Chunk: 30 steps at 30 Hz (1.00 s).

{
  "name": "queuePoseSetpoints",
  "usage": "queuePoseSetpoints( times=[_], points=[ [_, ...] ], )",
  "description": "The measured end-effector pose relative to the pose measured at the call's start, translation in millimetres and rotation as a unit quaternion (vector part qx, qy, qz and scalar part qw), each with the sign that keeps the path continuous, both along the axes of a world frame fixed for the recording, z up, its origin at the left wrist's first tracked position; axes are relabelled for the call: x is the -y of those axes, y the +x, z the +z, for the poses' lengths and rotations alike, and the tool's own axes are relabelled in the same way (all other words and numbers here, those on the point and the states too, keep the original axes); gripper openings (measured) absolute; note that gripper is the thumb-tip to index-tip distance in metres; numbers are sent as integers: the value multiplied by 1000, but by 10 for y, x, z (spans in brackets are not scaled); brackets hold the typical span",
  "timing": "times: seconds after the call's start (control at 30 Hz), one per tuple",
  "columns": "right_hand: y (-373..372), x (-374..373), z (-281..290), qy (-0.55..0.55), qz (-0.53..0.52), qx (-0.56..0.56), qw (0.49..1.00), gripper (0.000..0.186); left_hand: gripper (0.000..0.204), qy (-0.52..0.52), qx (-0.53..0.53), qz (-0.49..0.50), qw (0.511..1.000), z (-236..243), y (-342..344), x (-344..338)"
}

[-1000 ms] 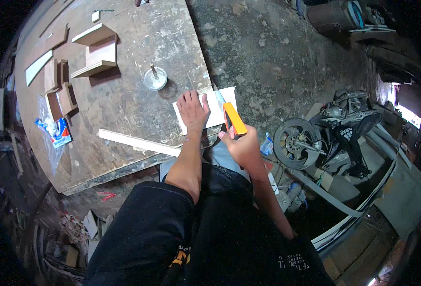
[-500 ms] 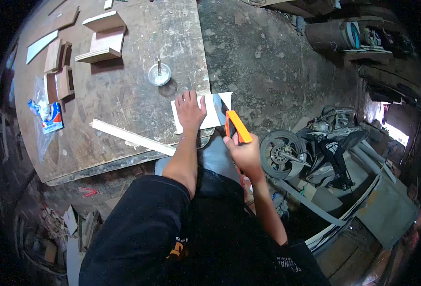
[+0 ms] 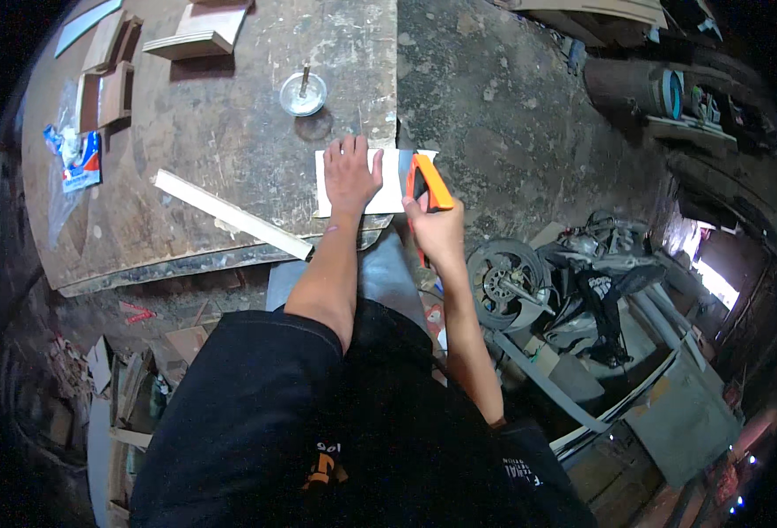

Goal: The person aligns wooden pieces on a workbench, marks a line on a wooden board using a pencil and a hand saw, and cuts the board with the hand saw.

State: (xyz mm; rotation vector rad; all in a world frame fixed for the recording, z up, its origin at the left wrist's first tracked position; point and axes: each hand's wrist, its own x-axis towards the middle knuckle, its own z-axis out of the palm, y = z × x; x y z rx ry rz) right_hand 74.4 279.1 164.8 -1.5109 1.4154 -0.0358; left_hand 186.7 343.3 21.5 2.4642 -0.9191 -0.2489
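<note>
Brown, scuffed wood makes up the bench (image 3: 230,132), the biggest thing near me, and its right side works as a support: the person is at its near right corner, where both arms reach the edge easily. Down to the right, well apart, a motorcycle wheel (image 3: 501,286) stands among dark machine parts. A pale wooden strip (image 3: 230,214) lies slanted toward the bench's near edge, its lower end close to the left forearm. Farther off is a three-sided wooden assembly (image 3: 195,42), cut off by the top of my view and clear of the arms.

The white board (image 3: 388,189) lies flat at the bench's right edge, its right end jutting past, which I'd say gives a blade free space below. Across that overhang is the orange-handled handsaw (image 3: 437,185), blade aimed away from the body; I can't tell how deep it bites. The right hand (image 3: 437,231) has its grip closed round the handle, presumably for control. The left hand (image 3: 350,179) has an open grip, palm down and fingers extended on the board, seemingly to steady it. Smallest, a clear cup (image 3: 303,93) holding a stick sits beyond the fingers, out of the saw's line.
</note>
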Motion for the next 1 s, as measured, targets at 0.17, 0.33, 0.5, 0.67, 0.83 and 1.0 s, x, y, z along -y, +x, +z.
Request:
queuePoseSetpoints(
  times=[0.17,0.33,0.5,0.67,0.83,1.0],
  points=[
    [-331,-251,476,5,35,-5,999,34,30,-23,8,5,1000,-85,52,17],
    [-52,-221,113,-63,21,12,998,32,30,-36,30,1,999,-15,3,-5],
    [-213,-221,259,-14,41,22,999,33,31,-19,15,8,1000,-96,32,-70],
    [-143,-160,295,-13,29,-8,999,31,29,-36,19,0,999,-87,-34,-8],
    [-13,-63,114,4,44,-15,999,29,31,-15,20,-1,1000,-100,16,-44],
    [-315,-179,545,27,0,-19,999,33,31,-34,17,-4,999,-62,-5,-19]
  ],
)
